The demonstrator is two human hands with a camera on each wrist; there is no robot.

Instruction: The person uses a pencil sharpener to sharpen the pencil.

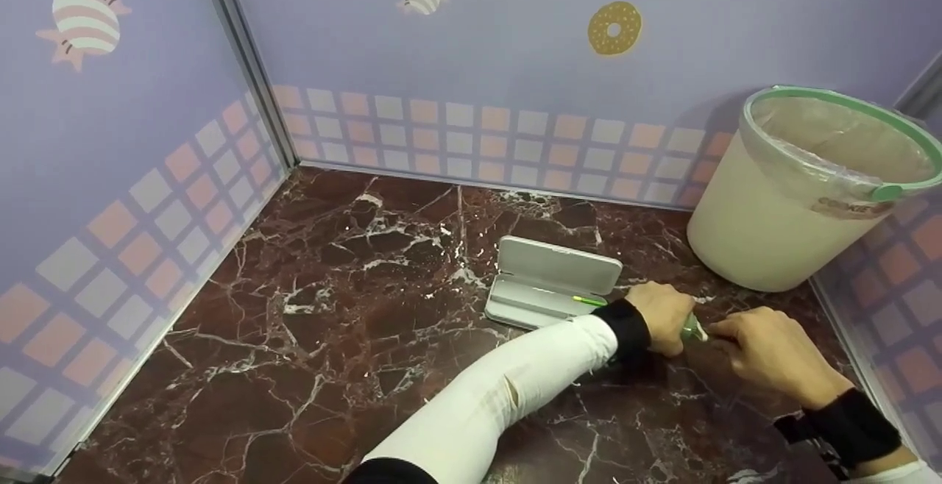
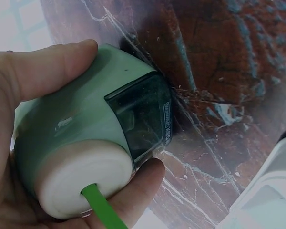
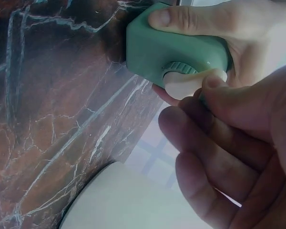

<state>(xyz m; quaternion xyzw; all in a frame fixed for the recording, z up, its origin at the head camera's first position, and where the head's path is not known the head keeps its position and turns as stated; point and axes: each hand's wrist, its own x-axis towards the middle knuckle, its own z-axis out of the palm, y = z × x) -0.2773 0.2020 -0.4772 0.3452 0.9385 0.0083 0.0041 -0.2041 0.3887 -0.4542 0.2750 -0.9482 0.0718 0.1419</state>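
Apparently, a green pencil (image 2: 105,207) is being sharpened: the sharpener (image 2: 71,114) is gripped by the left hand (image 1: 662,315), the crank (image 3: 181,87) pinched by the right hand (image 1: 780,351); turning seems needed.

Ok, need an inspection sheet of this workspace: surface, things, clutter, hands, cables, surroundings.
Surface: dark red marbled tabletop
Job's things: green sharpener with a green pencil in its opening; open grey case with a yellow-and-green pencil inside
Clutter: small white flecks, mostly left of the case
Left hand: grips the sharpener
Right hand: pinches the cream crank
Cables: nothing seen
Surroundings: lilac patterned walls; lined bin with green rim at right
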